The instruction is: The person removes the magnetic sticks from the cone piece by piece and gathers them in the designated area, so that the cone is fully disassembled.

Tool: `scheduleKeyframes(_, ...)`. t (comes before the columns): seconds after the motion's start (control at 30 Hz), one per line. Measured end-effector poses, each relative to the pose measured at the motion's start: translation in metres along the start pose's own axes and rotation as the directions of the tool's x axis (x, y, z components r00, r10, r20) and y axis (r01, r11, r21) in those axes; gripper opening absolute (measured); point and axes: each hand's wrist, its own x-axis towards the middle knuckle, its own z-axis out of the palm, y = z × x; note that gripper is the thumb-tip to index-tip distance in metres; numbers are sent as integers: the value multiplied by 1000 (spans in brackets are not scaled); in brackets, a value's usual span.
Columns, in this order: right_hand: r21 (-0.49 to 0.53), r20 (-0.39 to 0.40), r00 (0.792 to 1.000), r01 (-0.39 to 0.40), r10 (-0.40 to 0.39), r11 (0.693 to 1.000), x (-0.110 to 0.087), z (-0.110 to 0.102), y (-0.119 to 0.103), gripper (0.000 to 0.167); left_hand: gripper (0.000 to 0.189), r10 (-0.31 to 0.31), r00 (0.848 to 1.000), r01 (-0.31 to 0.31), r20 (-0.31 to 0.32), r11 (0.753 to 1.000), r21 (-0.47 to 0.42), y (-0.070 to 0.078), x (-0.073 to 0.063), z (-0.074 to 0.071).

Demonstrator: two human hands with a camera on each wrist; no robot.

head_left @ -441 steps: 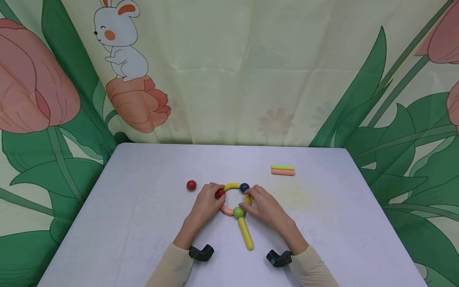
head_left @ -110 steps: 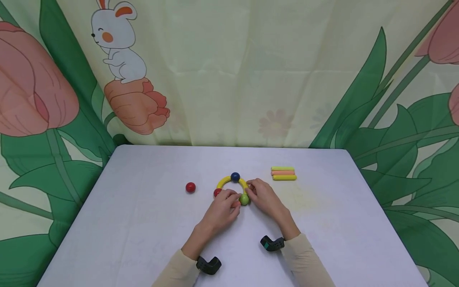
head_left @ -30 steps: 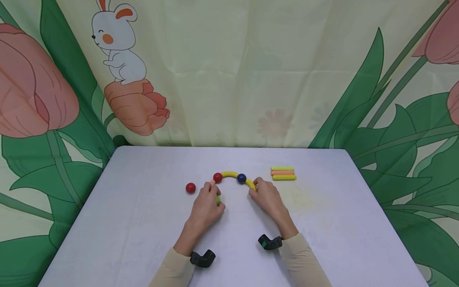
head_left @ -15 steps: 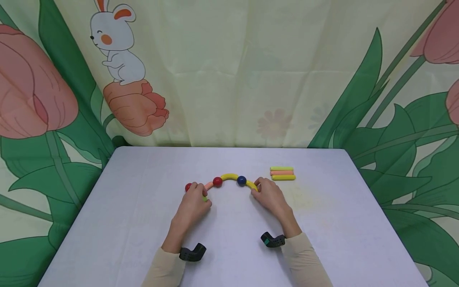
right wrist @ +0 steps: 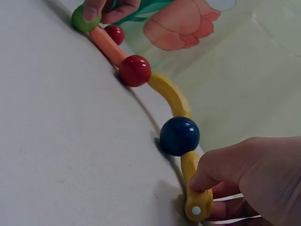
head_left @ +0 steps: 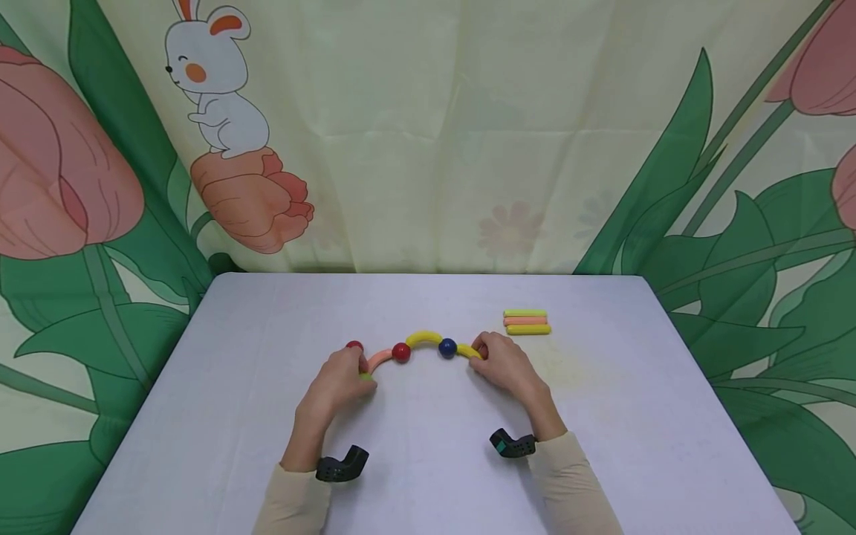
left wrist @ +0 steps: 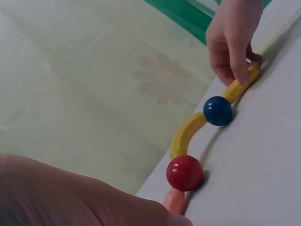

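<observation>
A wavy chain of magnetic balls and curved rods stretches across the table between both hands. From the left it runs green ball (right wrist: 83, 20), salmon-pink curved rod (head_left: 379, 360), red ball (head_left: 401, 352), yellow curved rod (head_left: 423, 338), blue ball (head_left: 447, 348) and a second yellow curved rod (right wrist: 189, 165). My left hand (head_left: 336, 380) pinches the green ball, mostly hidden under its fingers in the head view. At the other end my right hand (head_left: 506, 365) holds the second yellow rod between thumb and fingers. That rod's free end shows a silvery round magnet (right wrist: 196, 210) in the right wrist view.
A loose red ball (head_left: 355, 345) lies just behind my left hand, partly covered by it. Toward the back right, a light green rod (head_left: 524, 313), a pink rod (head_left: 524, 321) and a straight yellow rod (head_left: 528, 329) lie side by side. A printed curtain hangs behind the table.
The ring seen earlier is opened between the green ball and the right yellow rod. My left hand has drawn the green end leftward, flattening the chain. The straight yellow rod moved earlier to the back right.
</observation>
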Motion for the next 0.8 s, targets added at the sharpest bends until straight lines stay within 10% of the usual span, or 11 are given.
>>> scheduleKeyframes(0.57,-6,72,995,65,-64,998,-2,-2,-1,18,23,-40,994,35,106,998,50,-4,-11,-13)
scheduleKeyframes(0.8,15,60,994,90,-90,996,-2,0,-1,25,34,47,999,-47,0,997,65,-1,-10,-9)
